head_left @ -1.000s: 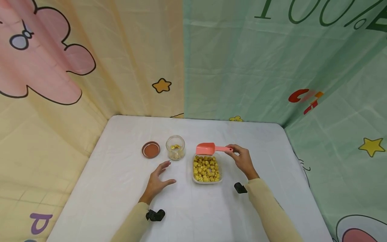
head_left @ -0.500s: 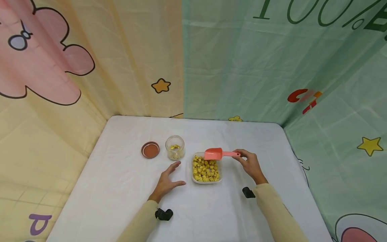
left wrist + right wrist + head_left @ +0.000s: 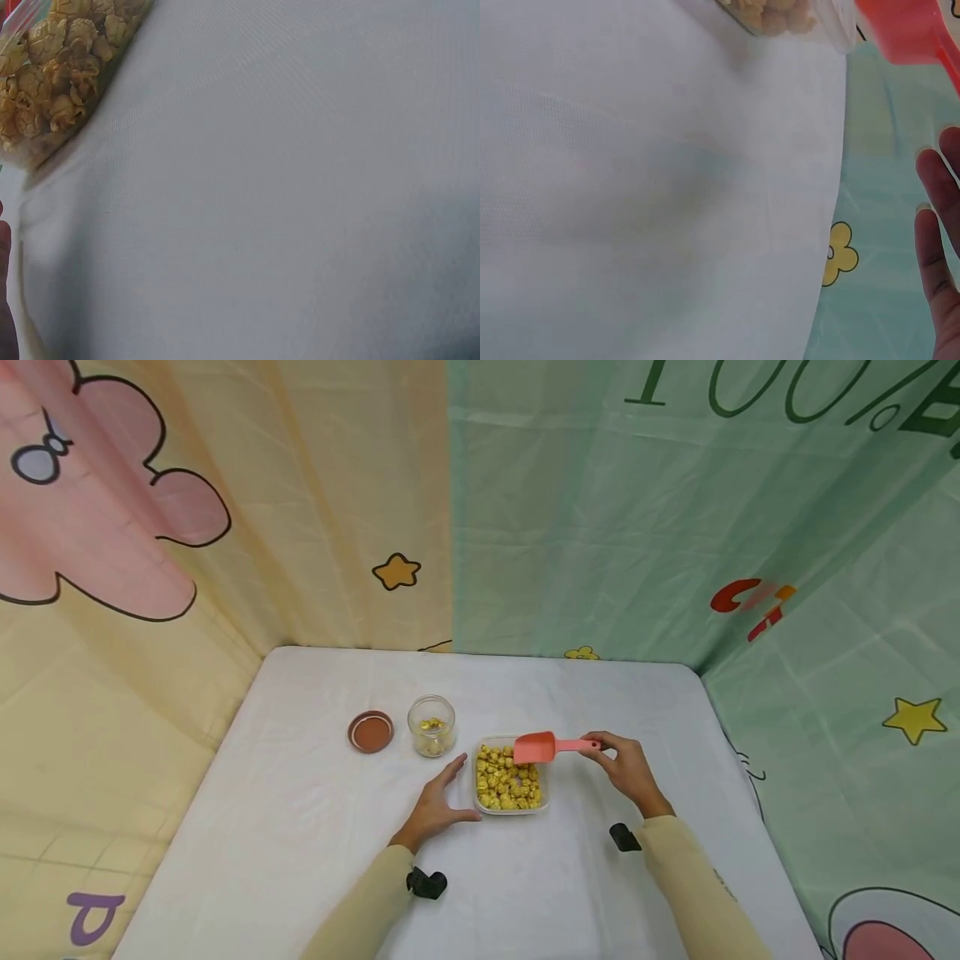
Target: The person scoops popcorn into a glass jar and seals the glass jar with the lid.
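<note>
A clear square container (image 3: pixel 511 812) full of yellow popcorn (image 3: pixel 508 781) stands on the table in the head view. My right hand (image 3: pixel 627 768) pinches the handle end of a coral-red scoop (image 3: pixel 535 747), whose bowl hangs over the container's back right corner. The scoop also shows as a red shape (image 3: pixel 907 26) in the right wrist view. At the container's left side, my left hand (image 3: pixel 437 808) has its thumb and fingers spread, fingertips right by the wall. Popcorn (image 3: pixel 60 75) shows through the container wall in the left wrist view.
Behind the left hand stands a round glass jar (image 3: pixel 432 727) with a little popcorn at its bottom. A brown round lid (image 3: pixel 371 732) lies left of the jar. White cloth covers the table (image 3: pixel 300 777), and printed curtains (image 3: pixel 570 527) enclose it at the back and sides.
The scoop and right hand have moved right and slightly toward the viewer, bringing the bowl over the popcorn. My left hand has moved right, up to the container's side.
</note>
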A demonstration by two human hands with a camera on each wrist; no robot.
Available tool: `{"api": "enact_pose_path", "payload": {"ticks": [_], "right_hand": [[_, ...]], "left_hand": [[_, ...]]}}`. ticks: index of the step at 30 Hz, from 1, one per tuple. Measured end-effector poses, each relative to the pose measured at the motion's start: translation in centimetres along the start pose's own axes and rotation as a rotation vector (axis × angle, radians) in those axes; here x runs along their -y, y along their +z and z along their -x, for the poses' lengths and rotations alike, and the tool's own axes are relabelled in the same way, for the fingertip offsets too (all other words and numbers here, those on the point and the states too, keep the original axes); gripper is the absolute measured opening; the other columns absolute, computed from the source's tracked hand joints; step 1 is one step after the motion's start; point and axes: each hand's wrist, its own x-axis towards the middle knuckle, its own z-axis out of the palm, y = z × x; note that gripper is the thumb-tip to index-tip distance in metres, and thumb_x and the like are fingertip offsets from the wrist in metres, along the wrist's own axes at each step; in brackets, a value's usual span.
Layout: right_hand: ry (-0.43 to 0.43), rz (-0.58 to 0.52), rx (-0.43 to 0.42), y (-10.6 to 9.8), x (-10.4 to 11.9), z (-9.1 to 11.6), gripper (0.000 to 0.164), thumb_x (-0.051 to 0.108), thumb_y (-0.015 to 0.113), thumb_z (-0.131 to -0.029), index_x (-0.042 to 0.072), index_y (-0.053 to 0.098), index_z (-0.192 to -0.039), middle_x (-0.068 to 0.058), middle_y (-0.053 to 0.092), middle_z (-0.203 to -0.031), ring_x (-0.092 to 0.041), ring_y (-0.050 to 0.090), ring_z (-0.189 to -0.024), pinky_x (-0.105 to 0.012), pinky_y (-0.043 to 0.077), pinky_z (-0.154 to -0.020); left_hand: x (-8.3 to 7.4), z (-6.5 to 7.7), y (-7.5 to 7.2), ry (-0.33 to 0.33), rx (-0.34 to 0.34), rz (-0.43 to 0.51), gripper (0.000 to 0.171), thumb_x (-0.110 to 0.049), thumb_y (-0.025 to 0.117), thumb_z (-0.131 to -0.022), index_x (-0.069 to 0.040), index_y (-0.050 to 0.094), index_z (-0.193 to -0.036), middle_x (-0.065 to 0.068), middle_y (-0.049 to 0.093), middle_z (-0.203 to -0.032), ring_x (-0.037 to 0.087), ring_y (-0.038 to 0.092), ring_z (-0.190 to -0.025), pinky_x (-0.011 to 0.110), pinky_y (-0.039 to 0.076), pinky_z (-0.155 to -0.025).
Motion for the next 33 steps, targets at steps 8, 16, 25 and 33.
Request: {"api": "enact_pose_path", "payload": {"ticks": [8, 16, 25, 33], "right_hand": [[-0.086, 0.083, 0.018, -0.4, 0.4, -0.3, 0.023, 0.013, 0.073, -0.083, 0.001, 0.071, -0.102, -0.005, 0.069, -0.087, -0.024, 0.064, -0.081, -0.045, 0.057, -0.071], [-0.105, 0.16, 0.075, -0.7, 1.3, -0.5, 0.022, 0.009, 0.074, -0.082, 0.001, 0.07, -0.102, -0.007, 0.071, -0.09, -0.023, 0.061, -0.081, -0.045, 0.056, -0.075], [-0.076, 0.287, 0.184, -1.3, 3.5, -1.0, 0.023, 0.016, 0.072, -0.085, 0.003, 0.07, -0.103, -0.009, 0.072, -0.098, -0.028, 0.065, -0.091, -0.051, 0.054, -0.085], [-0.058, 0.4, 0.221, -1.4, 5.8, -1.4, 0.021, 0.019, 0.074, -0.084, 0.003, 0.071, -0.098, -0.006, 0.072, -0.09, -0.022, 0.061, -0.078, -0.044, 0.054, -0.078]], "left_hand": [[0.0, -0.9, 0.7, -0.006, 0.061, -0.027, 0.115, -0.024, 0.092, -0.063, -0.008, 0.023, -0.153, 0.015, 0.027, -0.156, 0.036, 0.03, -0.14, 0.047, 0.029, -0.115], [0.0, -1.6, 1.0, -0.047, 0.087, -0.066, 0.121, -0.027, 0.093, -0.06, -0.006, 0.019, -0.154, 0.015, 0.025, -0.157, 0.033, 0.025, -0.143, 0.046, 0.026, -0.116], [-0.1, -2.2, 1.4, -0.07, 0.099, -0.059, 0.124, -0.026, 0.094, -0.059, -0.005, 0.016, -0.154, 0.017, 0.025, -0.156, 0.034, 0.024, -0.143, 0.048, 0.024, -0.117], [-0.2, -2.5, 1.5, -0.104, 0.113, -0.038, 0.127, -0.027, 0.094, -0.058, -0.006, 0.014, -0.154, 0.021, 0.028, -0.154, 0.038, 0.025, -0.142, 0.053, 0.024, -0.116]]}}
